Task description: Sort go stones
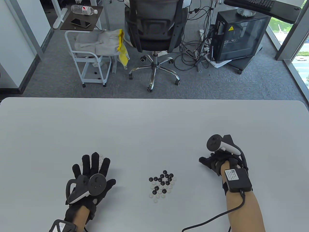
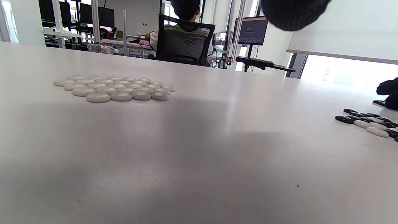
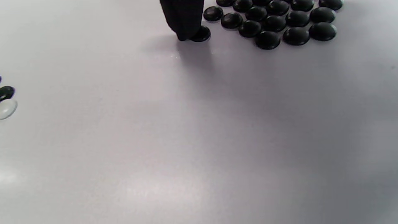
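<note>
- Mixed pile (image 1: 162,185) mid-table (image 1: 154,125), betw both hands; black and white stones touching.
- Left hand (image 1: 89,178) left of pile: flat, fingers spread, holding nothing; white group (image 2: 113,88) just beyond fingertips.
- Right hand (image 1: 214,160) right of pile: fingertip (image 3: 184,21) on a black stone (image 3: 200,33) beside black group (image 3: 276,21); grip can't tell.
- Risks: slid stone scattering black group; picking from pile nudging neighbours, wrong colour dragged along.

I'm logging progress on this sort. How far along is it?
Partly done. A cluster of flat white go stones lies sorted under the open left hand; a cluster of glossy black go stones lies under the right hand. A right fingertip touches one black stone at that cluster's edge. Left to do: the mixed black-and-white pile at mid-table.
</note>
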A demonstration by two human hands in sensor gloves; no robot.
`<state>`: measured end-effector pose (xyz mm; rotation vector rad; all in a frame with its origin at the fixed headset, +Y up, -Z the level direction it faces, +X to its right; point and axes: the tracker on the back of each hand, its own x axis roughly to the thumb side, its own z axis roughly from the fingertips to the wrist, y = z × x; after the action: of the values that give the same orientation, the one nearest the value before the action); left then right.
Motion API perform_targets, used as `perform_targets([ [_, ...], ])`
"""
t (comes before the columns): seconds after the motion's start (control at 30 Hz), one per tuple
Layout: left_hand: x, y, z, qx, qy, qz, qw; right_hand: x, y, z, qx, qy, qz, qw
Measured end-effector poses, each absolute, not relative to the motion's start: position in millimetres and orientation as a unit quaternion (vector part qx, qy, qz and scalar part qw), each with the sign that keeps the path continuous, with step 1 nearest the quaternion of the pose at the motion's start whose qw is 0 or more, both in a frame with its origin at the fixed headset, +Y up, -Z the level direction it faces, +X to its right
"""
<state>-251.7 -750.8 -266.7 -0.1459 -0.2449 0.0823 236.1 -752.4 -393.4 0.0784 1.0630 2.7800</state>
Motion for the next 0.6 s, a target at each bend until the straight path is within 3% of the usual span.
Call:
perform_targets([
  [0.27, -252.1, -748.9, -266.4, -0.069, -0.123, 0.046, 0.989, 236.6, -747.5, -396.8, 0.024, 0.346, 0.935, 0.074],
  [0.6, -253.5, -749.0, -266.9, -0.074, -0.118, 0.047, 0.989, 157.3, -727.4, -388.1, 0.175, 0.345, 0.919, 0.076],
])
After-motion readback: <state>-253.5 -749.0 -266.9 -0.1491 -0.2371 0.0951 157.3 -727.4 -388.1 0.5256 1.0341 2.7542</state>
